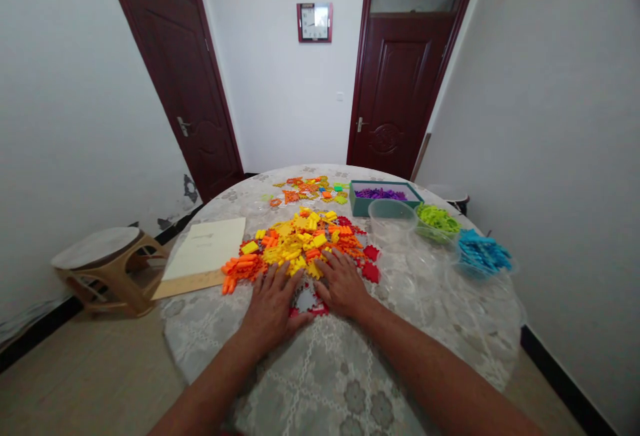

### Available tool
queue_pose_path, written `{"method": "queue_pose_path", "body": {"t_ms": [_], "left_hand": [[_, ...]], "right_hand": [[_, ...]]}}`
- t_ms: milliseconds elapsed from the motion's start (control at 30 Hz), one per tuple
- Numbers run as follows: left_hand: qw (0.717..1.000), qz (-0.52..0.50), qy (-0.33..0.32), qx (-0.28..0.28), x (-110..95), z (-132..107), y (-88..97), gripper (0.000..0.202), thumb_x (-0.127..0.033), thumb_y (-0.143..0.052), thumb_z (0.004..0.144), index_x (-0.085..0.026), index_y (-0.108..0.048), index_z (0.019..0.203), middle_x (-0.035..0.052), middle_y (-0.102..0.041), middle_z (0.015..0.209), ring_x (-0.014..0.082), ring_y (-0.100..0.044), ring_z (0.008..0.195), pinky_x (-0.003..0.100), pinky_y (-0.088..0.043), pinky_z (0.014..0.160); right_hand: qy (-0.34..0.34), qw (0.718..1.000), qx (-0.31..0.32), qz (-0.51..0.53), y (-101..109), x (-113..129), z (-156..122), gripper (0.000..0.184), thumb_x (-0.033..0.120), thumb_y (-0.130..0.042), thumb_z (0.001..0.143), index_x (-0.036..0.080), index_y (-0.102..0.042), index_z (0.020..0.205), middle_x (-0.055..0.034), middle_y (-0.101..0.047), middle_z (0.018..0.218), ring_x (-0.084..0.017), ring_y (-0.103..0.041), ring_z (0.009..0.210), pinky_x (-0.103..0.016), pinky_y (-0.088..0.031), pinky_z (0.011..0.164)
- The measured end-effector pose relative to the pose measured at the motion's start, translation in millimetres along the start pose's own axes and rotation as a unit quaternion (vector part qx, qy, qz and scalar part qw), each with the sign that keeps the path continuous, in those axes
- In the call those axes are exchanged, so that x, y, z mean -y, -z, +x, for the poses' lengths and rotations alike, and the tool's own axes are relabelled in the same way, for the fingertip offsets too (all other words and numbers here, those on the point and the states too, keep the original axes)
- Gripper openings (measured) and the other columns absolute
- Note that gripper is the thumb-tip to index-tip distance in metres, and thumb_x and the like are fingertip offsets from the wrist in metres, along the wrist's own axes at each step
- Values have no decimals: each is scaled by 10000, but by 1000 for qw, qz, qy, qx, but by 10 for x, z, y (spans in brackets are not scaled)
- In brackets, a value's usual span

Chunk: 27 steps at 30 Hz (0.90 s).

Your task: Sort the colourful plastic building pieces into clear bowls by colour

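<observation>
A heap of yellow plastic building pieces point(295, 243) lies on the table before me, mixed with orange pieces point(245, 267) on its left and more orange on its right. Red toothed pieces point(371, 271) show at its right edge and below it, between my hands. My left hand point(274, 299) rests at the heap's near left edge, fingers spread and touching the pieces. On the near right side, my right hand point(343, 283) lies with fingers spread over yellow and orange pieces. Both palms face down, so what lies under them is hidden.
Beyond the heap lie scattered mixed pieces point(305, 189). At the right are a green box point(361, 206) of purple pieces, a clear tub point(393, 223), and bowls of green pieces point(437, 218) and blue pieces point(483, 251). Paper point(207, 246) lies left; a stool point(113, 273) stands beyond.
</observation>
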<state>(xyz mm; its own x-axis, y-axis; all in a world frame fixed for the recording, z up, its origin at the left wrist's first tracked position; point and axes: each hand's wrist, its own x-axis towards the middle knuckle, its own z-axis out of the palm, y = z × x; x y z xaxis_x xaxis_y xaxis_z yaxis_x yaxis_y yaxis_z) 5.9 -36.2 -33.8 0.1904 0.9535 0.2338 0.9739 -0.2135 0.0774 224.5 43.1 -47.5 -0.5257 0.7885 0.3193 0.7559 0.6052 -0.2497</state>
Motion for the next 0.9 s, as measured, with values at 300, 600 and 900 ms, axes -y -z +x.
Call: {"method": "queue_pose_path", "body": {"t_ms": [300, 600, 900], "left_hand": [[995, 40, -12, -88, 87, 164, -127, 561, -486, -592, 948, -290, -607, 1473, 156, -492, 1619, 411, -428, 1499, 674, -319, 1200], [991, 81, -76, -79, -28, 169, -237, 628, -587, -551, 910, -289, -628, 1458, 127, -535, 1593, 414, -421, 1499, 665, -231, 1238], [988, 62, -101, -103, 32, 205, -319, 597, -544, -524, 913, -266, -644, 1427, 130, -579, 1549, 411, -461, 1473, 644, -282, 1240]], "right_hand": [[13, 1000, -28, -4, 59, 69, -32, 449, 410, -549, 1035, 209, -595, 1434, -132, -524, 1576, -317, -377, 1516, -550, -255, 1265], [13, 969, -240, 48, 1518, -84, -745, 289, 266, -498, 1054, 202, -680, 1270, -82, -751, 1202, -194, -671, 1140, -351, -521, 1053], [-344, 908, -196, -135, 2233, -2175, -1888, 380, 275, -494, 1012, 187, -699, 1320, -105, -806, 1098, -248, -762, 960, -357, -565, 916]]}}
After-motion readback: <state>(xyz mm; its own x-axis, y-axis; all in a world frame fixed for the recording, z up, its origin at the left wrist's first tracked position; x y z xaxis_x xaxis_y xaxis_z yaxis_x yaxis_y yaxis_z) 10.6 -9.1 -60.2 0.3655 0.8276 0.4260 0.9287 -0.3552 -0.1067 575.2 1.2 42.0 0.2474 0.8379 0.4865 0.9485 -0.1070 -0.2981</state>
